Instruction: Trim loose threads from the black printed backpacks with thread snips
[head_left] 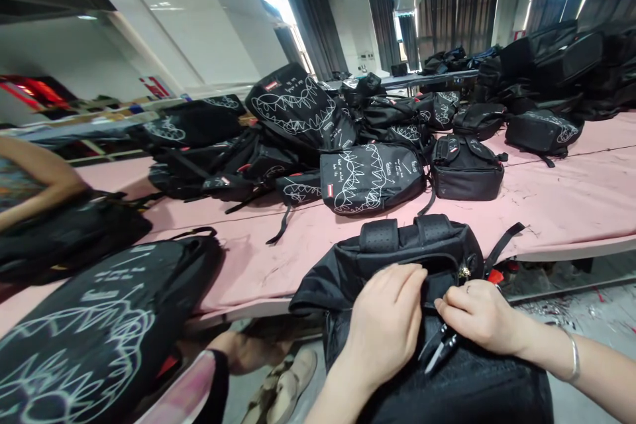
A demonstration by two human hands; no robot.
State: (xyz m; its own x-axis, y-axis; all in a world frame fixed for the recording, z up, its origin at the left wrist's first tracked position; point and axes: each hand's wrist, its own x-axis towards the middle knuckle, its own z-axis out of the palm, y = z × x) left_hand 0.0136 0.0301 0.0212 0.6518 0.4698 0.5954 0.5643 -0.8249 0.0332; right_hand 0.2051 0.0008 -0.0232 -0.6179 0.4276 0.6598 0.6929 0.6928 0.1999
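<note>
A black backpack (437,384) lies in front of me, its upper end resting on the table edge. My left hand (387,318) is closed at the backpack's upper opening, fingers bent together over the fabric; their tips are partly hidden. Close beside it, my right hand (479,317) is closed, with small thread snips (440,349) sticking out below its fingers, blades pointing down and left. The right fingertips are near the edge of the opening. A gold-coloured piece (464,271) shows just above the right hand.
Several black backpacks with white scribbled prints, one nearby (375,179), are heaped on the pink-covered table (243,265). Another printed backpack (99,324) lies at the lower left. A co-worker's arm (40,172) reaches in from the left over a black bag. Shoes (293,381) show under the table.
</note>
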